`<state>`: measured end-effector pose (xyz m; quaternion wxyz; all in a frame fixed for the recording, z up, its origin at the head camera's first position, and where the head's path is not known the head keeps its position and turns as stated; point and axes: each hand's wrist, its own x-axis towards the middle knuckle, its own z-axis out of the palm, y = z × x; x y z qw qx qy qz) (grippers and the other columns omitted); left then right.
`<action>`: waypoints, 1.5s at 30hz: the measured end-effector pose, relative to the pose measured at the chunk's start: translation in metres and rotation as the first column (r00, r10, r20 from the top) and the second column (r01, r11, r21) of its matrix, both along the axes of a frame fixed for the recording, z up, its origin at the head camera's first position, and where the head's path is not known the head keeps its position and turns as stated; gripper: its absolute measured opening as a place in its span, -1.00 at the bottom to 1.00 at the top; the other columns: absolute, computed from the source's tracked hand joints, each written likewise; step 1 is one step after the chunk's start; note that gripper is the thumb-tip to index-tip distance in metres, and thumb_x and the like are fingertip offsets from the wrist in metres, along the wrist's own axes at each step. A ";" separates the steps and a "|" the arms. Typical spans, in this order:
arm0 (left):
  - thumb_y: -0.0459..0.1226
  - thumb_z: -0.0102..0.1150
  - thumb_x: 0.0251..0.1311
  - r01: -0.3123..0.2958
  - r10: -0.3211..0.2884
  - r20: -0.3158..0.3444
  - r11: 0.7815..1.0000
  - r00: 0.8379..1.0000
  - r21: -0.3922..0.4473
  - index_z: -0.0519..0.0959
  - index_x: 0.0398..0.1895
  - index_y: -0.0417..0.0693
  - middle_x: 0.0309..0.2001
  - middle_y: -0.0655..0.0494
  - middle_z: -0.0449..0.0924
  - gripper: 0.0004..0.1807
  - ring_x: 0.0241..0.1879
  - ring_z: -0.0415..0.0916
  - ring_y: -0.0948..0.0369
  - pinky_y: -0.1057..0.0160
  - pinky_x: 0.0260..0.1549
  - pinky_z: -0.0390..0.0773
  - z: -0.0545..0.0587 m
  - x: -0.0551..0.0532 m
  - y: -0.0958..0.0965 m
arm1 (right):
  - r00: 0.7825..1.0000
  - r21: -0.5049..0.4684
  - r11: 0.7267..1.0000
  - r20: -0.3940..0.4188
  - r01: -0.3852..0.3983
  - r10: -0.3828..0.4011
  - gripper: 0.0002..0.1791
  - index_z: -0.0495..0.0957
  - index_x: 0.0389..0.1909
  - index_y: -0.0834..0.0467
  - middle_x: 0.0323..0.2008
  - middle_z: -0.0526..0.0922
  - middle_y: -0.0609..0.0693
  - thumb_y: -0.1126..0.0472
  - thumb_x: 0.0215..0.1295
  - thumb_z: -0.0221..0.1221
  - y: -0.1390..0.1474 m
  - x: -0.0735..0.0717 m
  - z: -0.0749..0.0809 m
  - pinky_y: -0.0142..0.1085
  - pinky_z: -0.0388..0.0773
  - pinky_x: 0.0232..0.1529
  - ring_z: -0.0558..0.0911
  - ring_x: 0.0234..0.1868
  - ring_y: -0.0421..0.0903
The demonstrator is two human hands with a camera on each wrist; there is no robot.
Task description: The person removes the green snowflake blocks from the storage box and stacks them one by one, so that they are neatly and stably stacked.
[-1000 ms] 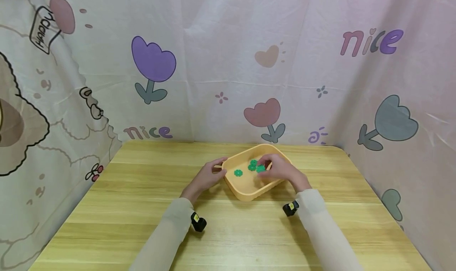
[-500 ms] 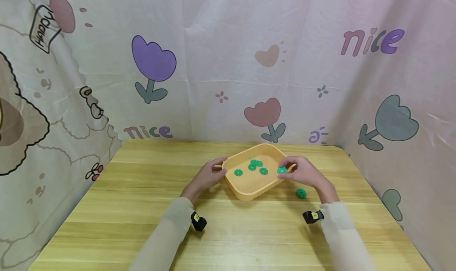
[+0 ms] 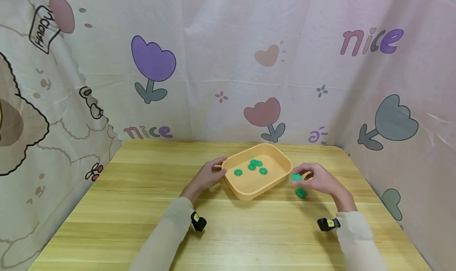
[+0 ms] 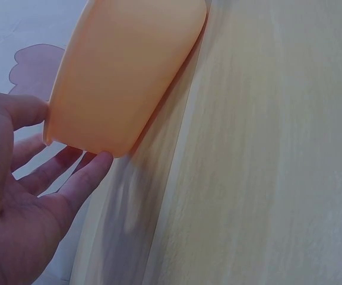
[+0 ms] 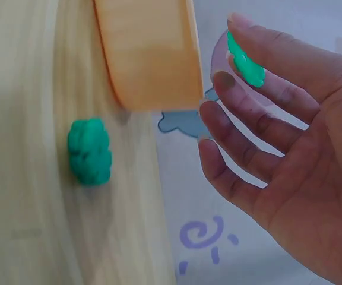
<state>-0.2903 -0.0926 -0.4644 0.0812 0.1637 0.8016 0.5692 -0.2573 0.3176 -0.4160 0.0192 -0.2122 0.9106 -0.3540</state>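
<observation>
My left hand [image 3: 208, 175] grips the left end of a shallow yellow-orange plastic tray [image 3: 242, 194], with the thumb at its rim and fingers against its end wall. In the left wrist view the tray's outer wall [image 4: 123, 71] fills the top. Several green flower-shaped discs [image 3: 238, 172] lie inside the tray. Off the tray's right end, my right hand [image 3: 322, 180] pinches one bright green disc [image 5: 246, 61] between thumb and index finger, while the other fingers stay loosely bent. Just below this hand, green discs in a small stack [image 5: 89, 152] rest on the table.
A wooden table [image 3: 228, 239] carries the tray near its back edge. Behind and at the sides hangs a printed cloth [image 3: 213, 65] with flowers and lettering. Small black cameras sit at both wrists.
My right hand has moved out of the tray to the right, past its rim, carrying a green disc. The stack on the table came into sight. My left hand has stayed put.
</observation>
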 end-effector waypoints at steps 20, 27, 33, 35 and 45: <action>-0.27 0.12 0.49 -0.009 0.009 0.002 1.000 1.000 -0.009 0.34 0.55 0.02 0.35 -0.16 0.45 -0.41 0.30 0.49 -0.15 0.03 0.13 0.66 0.003 0.002 0.001 | 0.998 -0.004 0.999 0.033 -0.053 0.053 -0.66 0.71 -0.02 0.22 -0.09 0.75 0.05 0.19 0.22 0.46 0.035 0.008 -0.035 -0.31 0.63 -0.11 0.59 -0.11 -0.33; -0.27 0.13 0.48 -0.022 0.022 0.012 1.000 1.000 -0.009 0.35 0.54 0.04 0.36 -0.15 0.45 -0.42 0.30 0.49 -0.15 0.01 0.16 0.65 0.002 0.001 0.001 | 0.995 -0.023 0.995 0.028 -0.094 0.095 -0.67 0.70 0.00 0.24 -0.13 0.74 0.11 0.23 0.24 0.44 0.038 0.007 -0.044 -0.38 0.63 -0.15 0.61 -0.18 -0.28; -0.27 0.14 0.48 -0.027 0.027 0.013 1.000 1.000 -0.010 0.37 0.54 0.04 0.36 -0.13 0.46 -0.42 0.30 0.49 -0.15 0.00 0.18 0.64 0.002 0.001 0.002 | 0.992 -0.034 0.992 0.021 -0.124 0.125 -0.67 0.70 0.02 0.25 -0.15 0.72 0.11 0.25 0.26 0.42 0.039 0.005 -0.047 -0.42 0.57 -0.24 0.57 -0.23 -0.27; -0.27 0.13 0.48 -0.023 0.023 0.010 1.000 1.000 -0.008 0.36 0.54 0.04 0.36 -0.15 0.45 -0.42 0.30 0.49 -0.15 0.01 0.16 0.65 0.001 0.001 0.001 | 0.991 -0.040 0.990 0.006 -0.136 0.137 -0.67 0.70 0.01 0.26 -0.17 0.72 0.11 0.26 0.25 0.42 0.039 0.004 -0.049 -0.42 0.55 -0.27 0.56 -0.27 -0.20; -0.25 0.12 0.49 -0.018 0.018 0.031 1.000 0.999 -0.001 0.34 0.55 0.08 0.38 -0.14 0.42 -0.41 0.34 0.45 -0.17 0.00 0.17 0.64 -0.002 -0.002 0.000 | 0.985 -0.029 0.985 0.022 -0.170 0.170 -0.66 0.70 0.03 0.26 -0.14 0.72 0.14 0.24 0.26 0.41 0.039 0.001 -0.048 -0.43 0.47 -0.29 0.52 -0.29 -0.04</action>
